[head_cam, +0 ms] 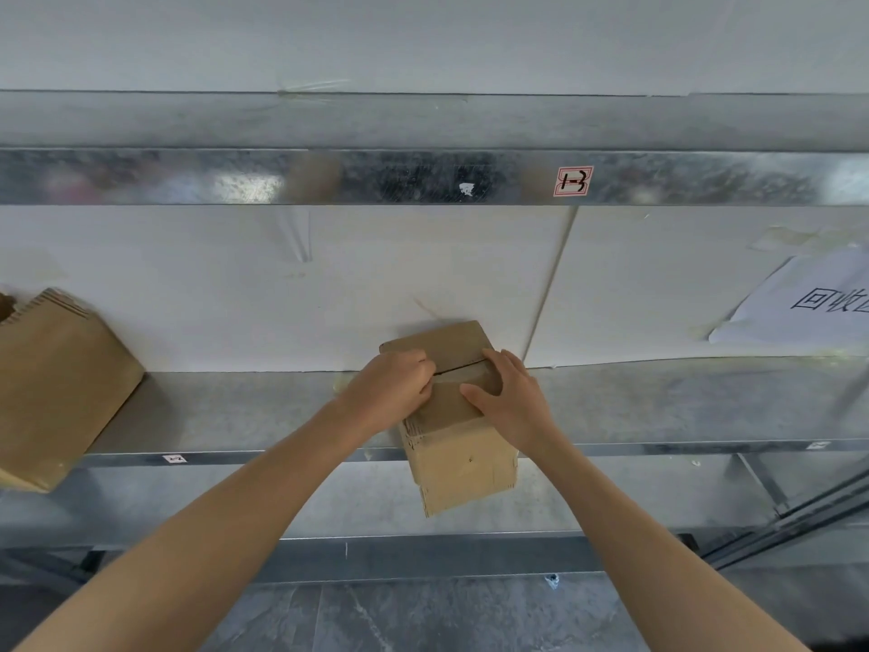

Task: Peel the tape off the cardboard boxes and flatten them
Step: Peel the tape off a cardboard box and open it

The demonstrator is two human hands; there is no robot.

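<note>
At the shelf's front edge, 6 o'clock of the view: a small box [458, 416] of brown cardboard stands on the metal shelf [235, 407], and its near face reaches down past the shelf's front lip.
Box top: two flaps meet in a dark seam that runs from 9 to 3 o'clock across the top.
Left hand [392, 388]: it is at the 9 o'clock end of the seam, with knuckles up and fingers curled tight against the cardboard. I cannot tell whether they pinch tape, a flap edge or nothing.
Right hand [510, 402]: it rests on the 3 o'clock side of the box top. The fingers are nearly straight and lie over the far flap, the thumb is spread across the near flap, and the hand presses rather than clenches.
Tape: none can be made out on the small box.
Bigger box [56, 383]: it is at 9 o'clock of the small box and well apart from it, on the same shelf, leaning out over the front edge.
Paper sheet [809, 298]: it is white with printed characters and stuck to the white back panel [329, 284] at 2 o'clock.
Red-bordered sticker [572, 181]: it sits on the upper metal rail at 1 o'clock.
Floor [423, 614]: grey tiles show below the shelf.
</note>
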